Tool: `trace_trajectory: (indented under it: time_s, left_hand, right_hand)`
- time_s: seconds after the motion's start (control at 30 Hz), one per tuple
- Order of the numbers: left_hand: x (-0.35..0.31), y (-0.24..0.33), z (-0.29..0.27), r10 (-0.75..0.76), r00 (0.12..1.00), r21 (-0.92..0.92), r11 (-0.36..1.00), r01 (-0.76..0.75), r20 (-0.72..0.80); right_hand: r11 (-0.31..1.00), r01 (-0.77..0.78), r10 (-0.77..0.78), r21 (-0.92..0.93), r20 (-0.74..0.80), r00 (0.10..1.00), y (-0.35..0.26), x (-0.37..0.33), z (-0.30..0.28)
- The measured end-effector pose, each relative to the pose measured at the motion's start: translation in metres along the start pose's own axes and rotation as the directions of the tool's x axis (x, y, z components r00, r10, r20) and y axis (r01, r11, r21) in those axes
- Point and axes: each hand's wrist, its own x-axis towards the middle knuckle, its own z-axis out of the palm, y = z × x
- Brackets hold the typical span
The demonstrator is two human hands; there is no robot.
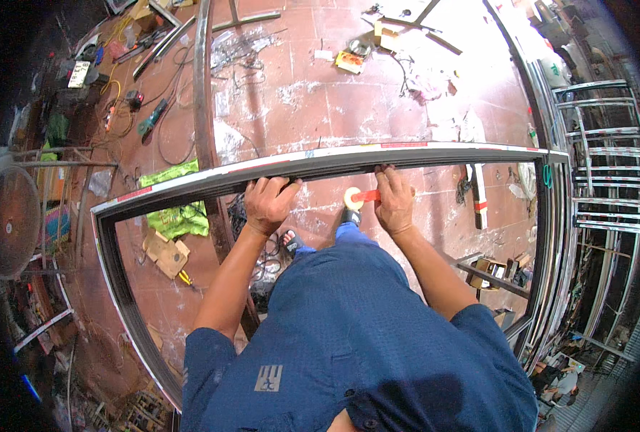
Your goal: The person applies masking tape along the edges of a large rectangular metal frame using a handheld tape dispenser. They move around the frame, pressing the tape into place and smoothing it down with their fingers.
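A long dark metal frame (320,160) with a white, red-marked outer strip crosses in front of me. My left hand (268,207) is closed on its near inner edge, fingers curled against the bar. Farther right, my right hand (395,200) grips the same bar with its fingertips. Beside that hand is a pale yellow roll of tape (352,198), and a red strip (367,195) stretches between the roll and the hand. Whether the fingers also pinch the strip is hidden.
Metal ladder-like frames (607,165) stand along the right. On the floor lie a bright green bag (179,216), torn cardboard (165,253), a green power tool (153,119), cables and offcuts. A round mesh fan guard (16,222) stands at the left. A dark upright bar (203,86) runs lengthwise.
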Motion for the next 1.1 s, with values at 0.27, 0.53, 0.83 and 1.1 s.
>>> trace_trajectory:
  time_s: [0.27, 0.53, 0.83, 1.1]
  left_hand:
    - [0.005, -0.001, -0.003, -0.005, 1.000, 0.009, 1.000, 0.005, 0.024]
    - [-0.004, -0.002, -0.001, -0.033, 0.998, -0.016, 0.999, 0.034, 0.045]
    - [-0.007, -0.001, -0.003, -0.016, 0.999, -0.007, 1.000, 0.016, 0.039]
    - [-0.005, -0.003, -0.003, -0.014, 0.999, -0.010, 1.000, 0.015, 0.046]
  right_hand:
    - [0.990, -0.141, 0.141, 0.010, -0.046, 0.989, 0.012, -0.006, -0.002]
    - [0.984, 0.099, -0.116, 0.151, 0.106, 0.988, -0.064, 0.019, 0.007]
    - [0.944, 0.317, -0.319, 0.091, 0.010, 0.948, -0.100, 0.025, 0.031]
    - [0.960, 0.222, -0.243, 0.171, 0.110, 0.964, -0.106, 0.032, 0.017]
